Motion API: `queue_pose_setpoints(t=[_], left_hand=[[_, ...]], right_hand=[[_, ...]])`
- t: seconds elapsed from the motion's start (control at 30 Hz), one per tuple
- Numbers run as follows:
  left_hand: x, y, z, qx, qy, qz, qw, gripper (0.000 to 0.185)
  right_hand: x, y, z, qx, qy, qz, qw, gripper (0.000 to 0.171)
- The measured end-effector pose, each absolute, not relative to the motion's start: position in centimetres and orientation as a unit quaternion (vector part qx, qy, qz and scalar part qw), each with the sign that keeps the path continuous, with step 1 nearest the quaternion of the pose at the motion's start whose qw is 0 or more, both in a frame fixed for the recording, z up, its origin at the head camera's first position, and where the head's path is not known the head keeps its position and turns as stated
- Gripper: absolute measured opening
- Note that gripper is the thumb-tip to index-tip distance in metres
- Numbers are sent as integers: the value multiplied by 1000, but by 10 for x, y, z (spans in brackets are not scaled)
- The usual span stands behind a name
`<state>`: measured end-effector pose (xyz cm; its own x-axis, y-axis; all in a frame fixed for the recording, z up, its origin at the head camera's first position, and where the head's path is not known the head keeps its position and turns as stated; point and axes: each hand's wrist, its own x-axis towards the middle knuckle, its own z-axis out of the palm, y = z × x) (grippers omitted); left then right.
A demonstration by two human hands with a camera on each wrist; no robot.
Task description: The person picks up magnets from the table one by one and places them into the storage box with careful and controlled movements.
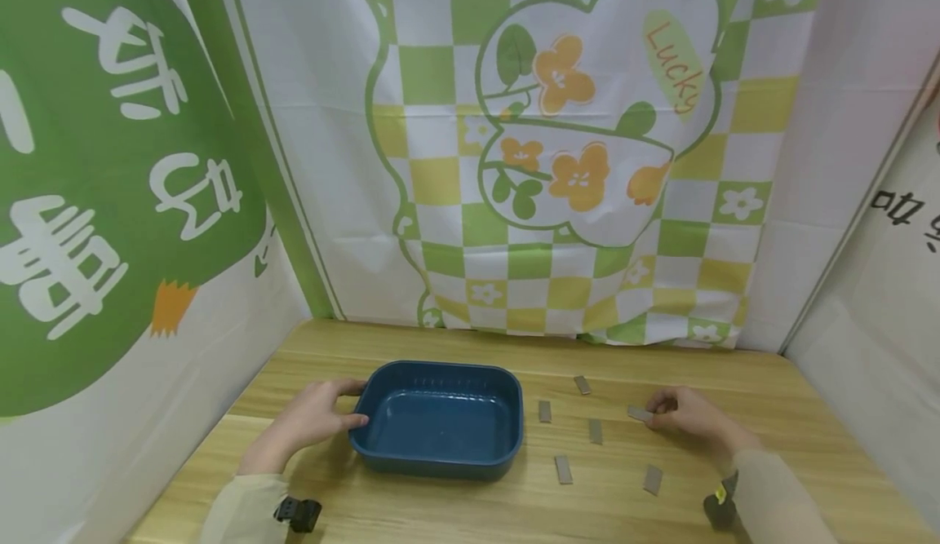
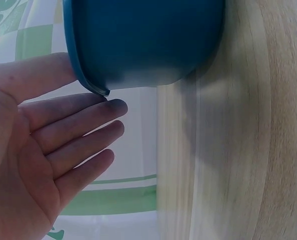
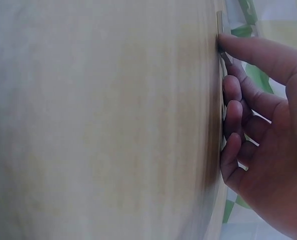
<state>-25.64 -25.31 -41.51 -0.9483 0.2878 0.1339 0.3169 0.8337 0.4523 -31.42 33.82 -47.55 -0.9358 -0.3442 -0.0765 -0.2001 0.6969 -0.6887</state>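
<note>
Head view: the left hand [image 1: 319, 417] rests against the left end of the blue tub [image 1: 441, 417], thumb over the rim, fingers straight along the wall, so its grip is spread rather than closed. The right hand [image 1: 690, 417] sits on the tabletop [image 1: 771, 397], fingertips pinching the end of one grey strip [image 1: 639, 413]. Five more strips lie loose between tub and hand, the nearest [image 1: 544, 411] just beside the tub's right wall. The strips look thin and flat, so the pinch could slip and flick the strip away, or the wrist could sweep a neighbour such as the one [image 1: 652, 479] near the forearm. Open room lies between hand and tub; cloth walls close in on three sides.

Left wrist view: the fingers [image 2: 83, 130] lie straight, the tub's rim [image 2: 88, 82] touching them (no curl round it), so a nudge could slide the tub.

Right wrist view: the thumb [image 3: 258, 52] presses a strip's end [image 3: 219, 22] on the tabletop [image 3: 113, 125], the other fingers [image 3: 232, 117] curled against the wood. The picture is blurred; whether the strip has lifted I cannot tell.
</note>
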Motion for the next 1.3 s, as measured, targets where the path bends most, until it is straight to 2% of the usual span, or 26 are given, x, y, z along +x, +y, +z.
queue_pose_setpoints(t=[0.23,1.3], left_hand=[[-257,-253,-415,-158,-956,-244,29,54],[-256,-251,-414,-151,-956,-250,24,54]], right_hand=[[-313,337,-474,-132,908,-380,114,31],[-316,338,-471,-154,922,-339,103,26]])
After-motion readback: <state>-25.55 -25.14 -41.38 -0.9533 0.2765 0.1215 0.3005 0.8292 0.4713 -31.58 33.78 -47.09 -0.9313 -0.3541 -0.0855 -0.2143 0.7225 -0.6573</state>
